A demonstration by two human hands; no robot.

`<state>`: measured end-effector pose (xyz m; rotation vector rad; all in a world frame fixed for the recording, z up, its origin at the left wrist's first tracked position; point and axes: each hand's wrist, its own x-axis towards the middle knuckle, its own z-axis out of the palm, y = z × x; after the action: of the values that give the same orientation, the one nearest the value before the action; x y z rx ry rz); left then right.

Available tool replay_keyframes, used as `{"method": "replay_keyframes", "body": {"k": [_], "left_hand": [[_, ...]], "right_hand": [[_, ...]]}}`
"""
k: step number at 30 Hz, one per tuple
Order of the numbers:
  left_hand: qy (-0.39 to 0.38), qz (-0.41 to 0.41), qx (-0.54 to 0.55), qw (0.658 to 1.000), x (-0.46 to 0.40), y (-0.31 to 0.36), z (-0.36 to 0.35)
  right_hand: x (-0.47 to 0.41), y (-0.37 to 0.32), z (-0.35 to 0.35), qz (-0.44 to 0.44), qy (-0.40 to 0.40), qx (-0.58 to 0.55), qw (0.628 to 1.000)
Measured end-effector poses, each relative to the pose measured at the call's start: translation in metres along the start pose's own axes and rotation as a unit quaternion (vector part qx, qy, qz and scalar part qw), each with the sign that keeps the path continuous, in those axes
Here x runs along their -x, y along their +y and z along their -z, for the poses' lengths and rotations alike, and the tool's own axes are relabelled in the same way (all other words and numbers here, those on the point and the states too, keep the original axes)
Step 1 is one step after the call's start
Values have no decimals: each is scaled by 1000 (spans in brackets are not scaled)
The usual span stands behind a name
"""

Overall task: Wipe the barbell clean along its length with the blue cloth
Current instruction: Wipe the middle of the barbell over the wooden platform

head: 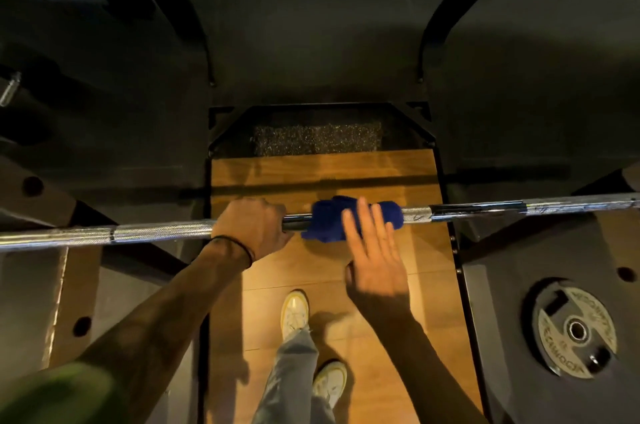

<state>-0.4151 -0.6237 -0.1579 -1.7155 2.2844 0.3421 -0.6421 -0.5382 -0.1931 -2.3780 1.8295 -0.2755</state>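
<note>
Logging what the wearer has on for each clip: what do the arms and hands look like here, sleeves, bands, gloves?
Both hands are bare, no gloves. The left hand has a thin dark band round its wrist; its forearm is bare, with a blurred green sleeve showing at the frame's lower left corner. The right hand has no band, watch or ring visible, and its forearm is bare to the frame edge.

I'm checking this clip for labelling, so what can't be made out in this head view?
- Barbell ends: cut off by both frame edges.
- Bar under the blue cloth: wrapped, its surface hidden.
- Right hand: fingers straight over the cloth; contact unclear.
- Left hand grip: fingers hidden behind the bar.
- Weight plate lettering: too small and dim.
</note>
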Motion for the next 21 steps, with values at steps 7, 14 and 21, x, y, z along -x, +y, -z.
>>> {"method": "replay_keyframes", "body": {"k": [7, 14, 21], "left_hand": [[-440, 94, 346, 823, -45, -17, 7], [-147, -9, 290, 946, -17, -20, 8], [111, -18, 205, 972, -13, -13, -1]], "right_hand": [[-27, -87, -10, -114, 25, -95, 989], [-10, 6, 6, -46, -14, -23, 999], [-14, -58, -9, -46, -5, -49, 998]]}}
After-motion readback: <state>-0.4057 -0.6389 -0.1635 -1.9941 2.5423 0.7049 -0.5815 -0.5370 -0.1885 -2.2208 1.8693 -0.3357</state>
